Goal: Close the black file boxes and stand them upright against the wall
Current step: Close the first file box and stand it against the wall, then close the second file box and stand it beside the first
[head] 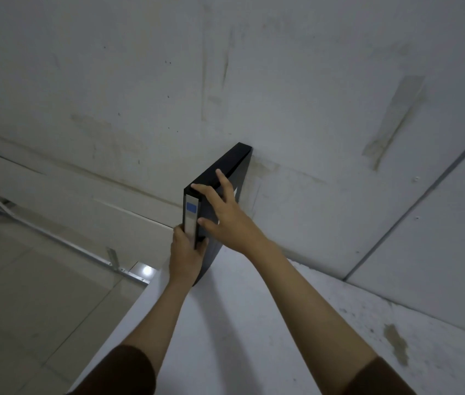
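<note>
One closed black file box (238, 162) stands upright on the white table (240, 323), its far end against the grey wall (282, 81). Its spine faces me and carries a pale label with a blue patch (191, 208). My left hand (185, 258) grips the lower part of the spine from the front. My right hand (224, 212) lies spread over the box's top edge and right face, fingers apart and touching it. No other file box is in view.
The table's left edge (128, 312) runs diagonally from the box toward me, with tiled floor (26, 295) below it. A metal rail (83, 249) crosses the floor at the wall's foot. A wall panel seam (414, 206) rises on the right.
</note>
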{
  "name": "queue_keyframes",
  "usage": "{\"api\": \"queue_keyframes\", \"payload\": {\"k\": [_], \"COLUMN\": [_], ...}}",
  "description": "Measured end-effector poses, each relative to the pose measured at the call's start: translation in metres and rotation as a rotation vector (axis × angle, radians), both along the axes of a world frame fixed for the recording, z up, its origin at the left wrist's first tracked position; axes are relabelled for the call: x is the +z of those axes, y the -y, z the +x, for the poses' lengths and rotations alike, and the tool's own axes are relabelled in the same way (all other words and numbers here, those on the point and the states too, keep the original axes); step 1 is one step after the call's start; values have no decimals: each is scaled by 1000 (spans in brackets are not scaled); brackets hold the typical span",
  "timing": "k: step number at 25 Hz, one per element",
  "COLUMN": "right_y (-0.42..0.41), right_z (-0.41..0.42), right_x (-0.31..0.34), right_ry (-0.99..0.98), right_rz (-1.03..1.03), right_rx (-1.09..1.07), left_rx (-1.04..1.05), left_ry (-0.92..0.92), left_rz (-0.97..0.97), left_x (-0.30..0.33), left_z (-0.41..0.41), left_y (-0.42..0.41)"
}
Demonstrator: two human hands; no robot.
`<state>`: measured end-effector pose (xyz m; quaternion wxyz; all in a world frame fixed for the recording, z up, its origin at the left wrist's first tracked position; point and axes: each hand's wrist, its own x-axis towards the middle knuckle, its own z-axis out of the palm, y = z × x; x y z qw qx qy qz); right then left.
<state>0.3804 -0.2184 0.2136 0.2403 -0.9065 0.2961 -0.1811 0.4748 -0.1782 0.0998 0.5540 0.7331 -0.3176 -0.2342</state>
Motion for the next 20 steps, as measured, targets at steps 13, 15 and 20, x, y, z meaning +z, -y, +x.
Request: {"api": "queue_keyframes", "payload": {"k": [13, 15, 20], "right_y": [-57, -67, -98], "right_z": [-102, -136, -250], "right_x": [32, 33, 29], "right_ry": [183, 190, 125], "right_rz": [86, 83, 73], "right_rx": [-112, -137, -175], "left_rx": [184, 99, -137], "left_ry": [376, 385, 344], "left_rz": [-305, -302, -256], "left_x": [83, 89, 88], "left_z": [-61, -89, -190], "left_y": [-57, -70, -101]}}
